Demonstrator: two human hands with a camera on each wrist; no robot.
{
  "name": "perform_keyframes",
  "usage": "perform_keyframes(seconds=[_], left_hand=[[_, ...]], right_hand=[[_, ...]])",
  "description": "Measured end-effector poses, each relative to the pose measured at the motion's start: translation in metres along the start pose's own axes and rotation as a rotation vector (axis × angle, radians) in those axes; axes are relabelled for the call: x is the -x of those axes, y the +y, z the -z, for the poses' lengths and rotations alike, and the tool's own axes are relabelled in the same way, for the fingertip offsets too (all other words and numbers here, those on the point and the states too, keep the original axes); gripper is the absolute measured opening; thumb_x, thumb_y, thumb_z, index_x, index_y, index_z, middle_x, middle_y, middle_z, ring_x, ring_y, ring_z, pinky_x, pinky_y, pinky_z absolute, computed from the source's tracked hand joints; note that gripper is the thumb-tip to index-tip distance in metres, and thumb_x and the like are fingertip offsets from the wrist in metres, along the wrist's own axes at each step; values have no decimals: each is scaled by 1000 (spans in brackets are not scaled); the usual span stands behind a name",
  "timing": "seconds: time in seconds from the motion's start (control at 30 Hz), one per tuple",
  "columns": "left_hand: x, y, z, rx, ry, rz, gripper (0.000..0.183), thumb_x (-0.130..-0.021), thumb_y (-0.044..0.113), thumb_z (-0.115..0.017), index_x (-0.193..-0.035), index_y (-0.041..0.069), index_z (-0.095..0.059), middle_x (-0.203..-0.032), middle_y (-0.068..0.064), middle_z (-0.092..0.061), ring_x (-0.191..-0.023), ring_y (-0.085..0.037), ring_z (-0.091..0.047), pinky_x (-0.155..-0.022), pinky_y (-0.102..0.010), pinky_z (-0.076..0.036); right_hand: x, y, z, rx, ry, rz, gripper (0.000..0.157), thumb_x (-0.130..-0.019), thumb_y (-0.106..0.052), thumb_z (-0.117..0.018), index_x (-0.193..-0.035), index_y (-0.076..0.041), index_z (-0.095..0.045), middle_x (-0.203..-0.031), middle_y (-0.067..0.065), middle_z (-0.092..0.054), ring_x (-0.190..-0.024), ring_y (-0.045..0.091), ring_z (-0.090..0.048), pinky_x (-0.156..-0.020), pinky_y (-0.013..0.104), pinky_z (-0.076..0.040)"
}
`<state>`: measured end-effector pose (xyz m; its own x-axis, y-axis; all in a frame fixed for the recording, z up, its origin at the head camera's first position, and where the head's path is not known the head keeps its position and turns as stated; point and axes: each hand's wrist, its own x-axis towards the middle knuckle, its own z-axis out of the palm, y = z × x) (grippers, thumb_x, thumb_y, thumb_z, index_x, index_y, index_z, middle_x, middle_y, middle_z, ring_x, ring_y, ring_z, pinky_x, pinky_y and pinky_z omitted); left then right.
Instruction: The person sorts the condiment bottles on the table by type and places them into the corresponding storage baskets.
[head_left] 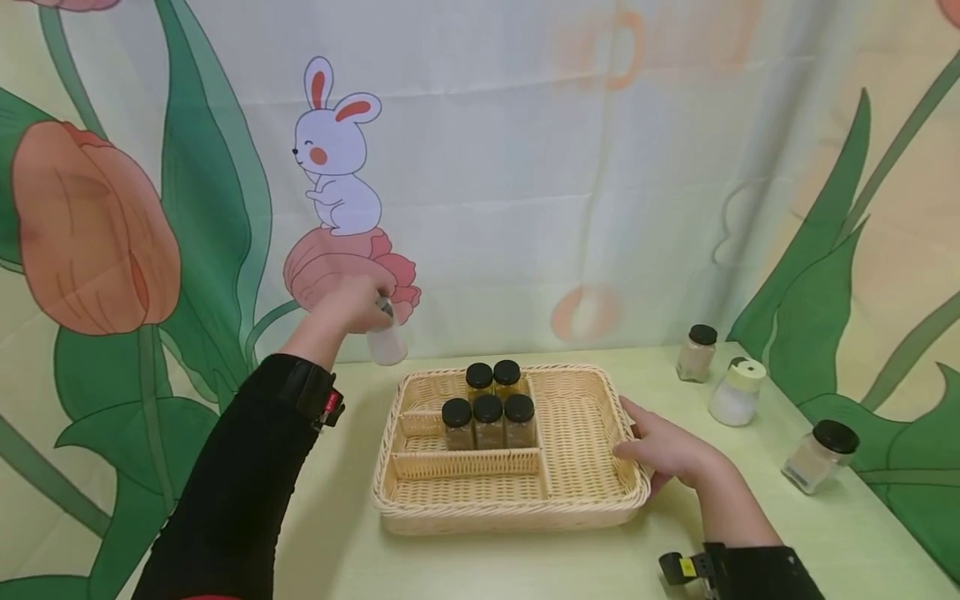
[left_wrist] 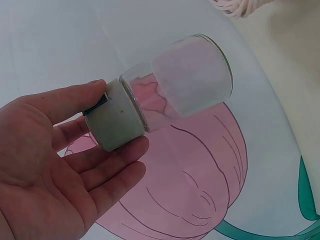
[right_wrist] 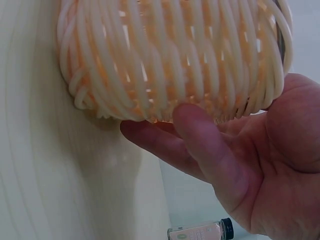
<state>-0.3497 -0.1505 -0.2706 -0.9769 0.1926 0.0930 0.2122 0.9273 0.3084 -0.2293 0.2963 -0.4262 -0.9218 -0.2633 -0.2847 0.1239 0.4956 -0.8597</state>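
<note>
My left hand pinches a glass seasoning jar by its grey-green lid, left of and behind the wicker basket. Pale white contents show through the glass, and in the left wrist view the jar lies tilted on its side. My right hand grips the right end of the divided wicker basket; in the right wrist view its fingertips are right at the woven wall. Inside the basket, several black-lidded jars stand in two rows, the back ones yellowish, the front ones brown.
On the table's right side stand a black-lidded jar, a shaker with a pale yellow-green lid and another black-lidded jar, which leans. A printed curtain hangs at the table's back edge. The basket's right compartment shows bare weave.
</note>
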Motion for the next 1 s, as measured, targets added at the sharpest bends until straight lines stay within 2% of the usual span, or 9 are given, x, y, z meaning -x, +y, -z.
perform_keyframes(seconds=[0.23,0.43,0.73,1.0], left_hand=[[-1,6,6,28,4,-9,37,-87,12,-76,-120,2,-63,-116,-19,-64,-100,-36,-60,-86,-50,-56],[-2,21,9,16,24,-41,37,-88,15,-76,-121,3,-64,-111,-17,-66,-97,-34,-61,-87,-50,-56],[-5,36,7,53,33,-61,43,-89,16,-74,-127,3,-61,-119,-16,-64,-104,-34,-59,-92,-52,-54],[-3,52,12,65,28,-62,48,-90,18,-69,-135,5,-58,-123,-16,-63,-103,-33,-60,-91,-51,-54]], right_hand=[[0,0,-1,1,-1,-3,90,-96,-13,-64,-166,-19,-7,-151,37,-34,-77,30,-71,-54,50,-60],[0,0,-1,0,0,-2,90,-96,-12,-64,-166,-19,-6,-150,38,-35,-77,30,-72,-54,50,-60],[1,-1,-1,-6,-4,-4,90,-96,-11,-64,-165,-19,-7,-150,38,-34,-77,31,-72,-53,50,-59],[3,-2,0,-6,1,4,90,-96,-11,-63,-166,-19,-7,-150,38,-34,-76,30,-72,-53,51,-59]])
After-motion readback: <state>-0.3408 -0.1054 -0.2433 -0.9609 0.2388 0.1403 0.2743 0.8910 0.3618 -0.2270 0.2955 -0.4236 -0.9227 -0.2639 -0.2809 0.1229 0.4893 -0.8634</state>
